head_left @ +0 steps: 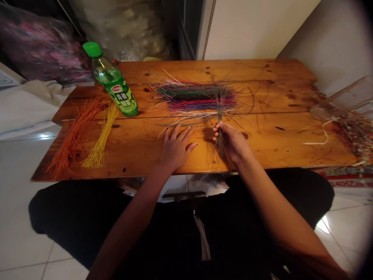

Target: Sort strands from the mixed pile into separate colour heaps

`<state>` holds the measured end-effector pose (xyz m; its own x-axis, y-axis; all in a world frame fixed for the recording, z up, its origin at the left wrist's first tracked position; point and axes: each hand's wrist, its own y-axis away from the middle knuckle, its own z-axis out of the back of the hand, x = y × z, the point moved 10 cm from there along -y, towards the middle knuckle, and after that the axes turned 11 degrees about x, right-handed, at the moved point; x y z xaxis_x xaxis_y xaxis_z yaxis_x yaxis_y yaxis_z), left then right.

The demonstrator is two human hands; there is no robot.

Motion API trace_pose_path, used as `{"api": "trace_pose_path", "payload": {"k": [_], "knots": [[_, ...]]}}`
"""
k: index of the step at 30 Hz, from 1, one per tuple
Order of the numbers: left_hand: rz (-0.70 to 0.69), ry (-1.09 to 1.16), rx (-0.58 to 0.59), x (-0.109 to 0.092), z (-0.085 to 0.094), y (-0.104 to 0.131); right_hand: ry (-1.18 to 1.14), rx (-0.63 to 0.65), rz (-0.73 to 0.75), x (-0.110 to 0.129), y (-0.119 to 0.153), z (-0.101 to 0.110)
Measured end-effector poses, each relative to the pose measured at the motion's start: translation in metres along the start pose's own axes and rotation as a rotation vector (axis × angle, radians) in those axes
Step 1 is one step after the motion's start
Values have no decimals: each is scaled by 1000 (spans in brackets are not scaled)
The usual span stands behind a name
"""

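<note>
My right hand [231,140] is closed round the middle of a bundle of thin dark wires [220,111], held roughly upright over the table. Its loose ends fan out above and below my fingers. To the left, my left hand [177,147] lies with fingers spread near the table's front edge, holding nothing. Just beyond its fingertips are loose white wires [192,114]. Behind those lies a wide pile of wires [189,95] in green, red, blue and dark colours, partly hidden by the upper end of the held bundle.
On the wooden table [279,144], an orange wire bundle [78,132] and a yellow one [101,138] lie at the left. A green-capped bottle [116,83] stands behind them. A clear plastic container [340,99] sits at the right edge beside mixed wire scraps [357,132].
</note>
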<state>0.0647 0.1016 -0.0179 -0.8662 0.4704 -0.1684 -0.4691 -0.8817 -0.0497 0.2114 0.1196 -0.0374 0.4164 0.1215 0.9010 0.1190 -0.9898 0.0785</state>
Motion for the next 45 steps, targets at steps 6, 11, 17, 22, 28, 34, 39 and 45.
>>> {"api": "trace_pose_path", "payload": {"k": [6,11,17,22,28,34,39,45], "knots": [[-31,11,32,0,-5,-3,-4,5,-1,-1,1,-1],[-21,27,32,3,-3,-2,-6,9,13,1,2,-1],[-52,47,50,7,16,25,18,-15,14,5,1,3],[1,62,-24,21,33,37,41,-16,12,5,0,4],[-8,17,-16,6,20,18,-3,-14,11,4,1,3],[24,7,23,6,5,9,-1,-4,3,2,-1,4],[44,2,-2,7,12,16,-5,-17,4,4,0,4],[49,-17,-23,7,13,11,39,-14,5,4,1,2]]}}
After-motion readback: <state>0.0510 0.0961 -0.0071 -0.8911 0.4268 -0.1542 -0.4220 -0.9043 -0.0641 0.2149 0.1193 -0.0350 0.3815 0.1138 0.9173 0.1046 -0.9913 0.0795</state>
